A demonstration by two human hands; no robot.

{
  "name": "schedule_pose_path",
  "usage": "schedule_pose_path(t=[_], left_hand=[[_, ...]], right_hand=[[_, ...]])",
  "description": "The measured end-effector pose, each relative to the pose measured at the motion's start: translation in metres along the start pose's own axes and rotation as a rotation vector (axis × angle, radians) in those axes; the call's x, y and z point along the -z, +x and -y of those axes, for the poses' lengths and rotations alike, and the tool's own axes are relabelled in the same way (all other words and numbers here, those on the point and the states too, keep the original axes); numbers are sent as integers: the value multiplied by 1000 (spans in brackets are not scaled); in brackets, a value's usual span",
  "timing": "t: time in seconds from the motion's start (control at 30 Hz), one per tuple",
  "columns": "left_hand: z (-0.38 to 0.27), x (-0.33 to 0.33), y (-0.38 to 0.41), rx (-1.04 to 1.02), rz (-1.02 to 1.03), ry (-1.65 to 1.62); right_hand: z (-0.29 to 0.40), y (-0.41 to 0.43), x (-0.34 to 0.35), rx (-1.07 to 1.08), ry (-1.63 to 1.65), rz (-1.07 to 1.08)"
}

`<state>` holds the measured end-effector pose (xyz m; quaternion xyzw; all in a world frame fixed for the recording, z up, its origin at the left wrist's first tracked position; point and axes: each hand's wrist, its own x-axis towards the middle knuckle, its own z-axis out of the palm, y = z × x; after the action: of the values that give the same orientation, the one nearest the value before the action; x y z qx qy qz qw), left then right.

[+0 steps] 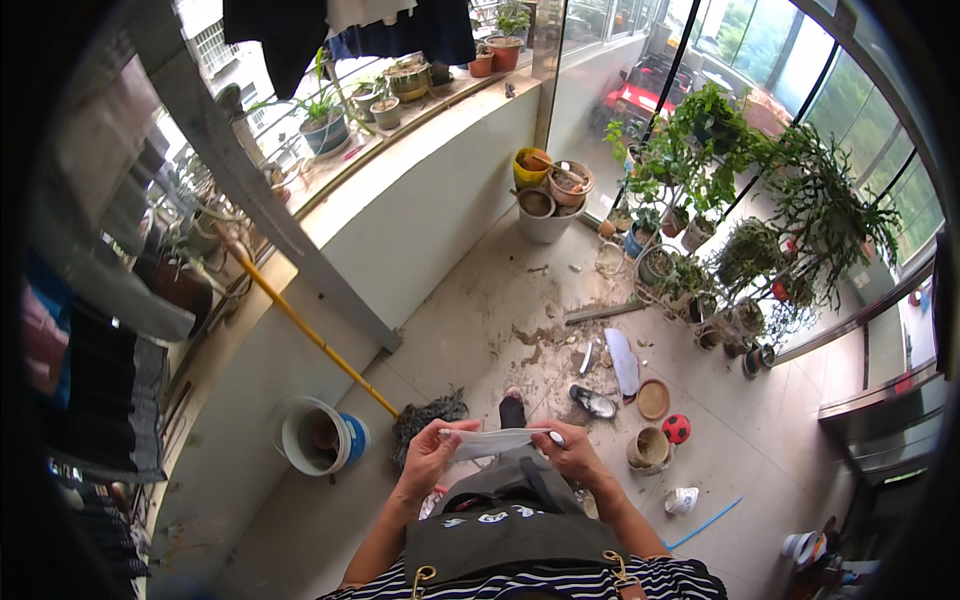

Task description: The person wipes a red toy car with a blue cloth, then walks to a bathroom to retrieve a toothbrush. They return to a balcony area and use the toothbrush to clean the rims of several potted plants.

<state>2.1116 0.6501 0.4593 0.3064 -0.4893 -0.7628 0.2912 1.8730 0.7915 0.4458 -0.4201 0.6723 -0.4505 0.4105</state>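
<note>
A thin white sheet (pixel 496 442), cloth or plastic, stretches between my two hands in front of my lap. Its left end is pinched by my left hand (pixel 433 457), and its right end is in my right hand (pixel 574 454). A small white oval piece (pixel 556 438) shows at the right thumb; I cannot tell if it belongs to the sheet. Beneath the sheet are my grey apron (pixel 510 547) and trousers. One foot in a dark sock (pixel 512 412) points forward, while a dark shoe (pixel 592 402) lies on the floor to its right.
Left of me, a grey mop head (pixel 427 424) with a yellow handle rests beside a white bucket (pixel 311 435). Scattered soil (pixel 532 337) covers tiles ahead. Rightward lie a saucer (pixel 653 399), a red ball (pixel 676 429) and a dirty pot (pixel 649 450). A plant stand (pixel 697 285) is ahead right.
</note>
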Motion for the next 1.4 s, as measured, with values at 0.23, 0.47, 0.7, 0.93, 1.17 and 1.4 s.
schedule_pose_path(t=[0.23, 0.47, 0.7, 0.93, 1.17, 1.4], left_hand=[[-30, 23, 210, -67, -277, -56], [-132, 85, 377, -417, -572, -121], [-179, 268, 530, -596, -724, -380], [-192, 415, 660, -298, -1280, -192], [-166, 470, 709, -167, -1540, -89], [-153, 404, 754, -53, -1856, 241]], right_hand=[[-43, 213, 83, -159, 122, -138], [7, 397, 169, -91, 96, -217], [17, 561, 173, -38, 53, -160], [18, 711, 183, -145, 109, -223], [51, 851, 208, -15, 50, -333], [51, 1022, 281, 134, -37, -359]])
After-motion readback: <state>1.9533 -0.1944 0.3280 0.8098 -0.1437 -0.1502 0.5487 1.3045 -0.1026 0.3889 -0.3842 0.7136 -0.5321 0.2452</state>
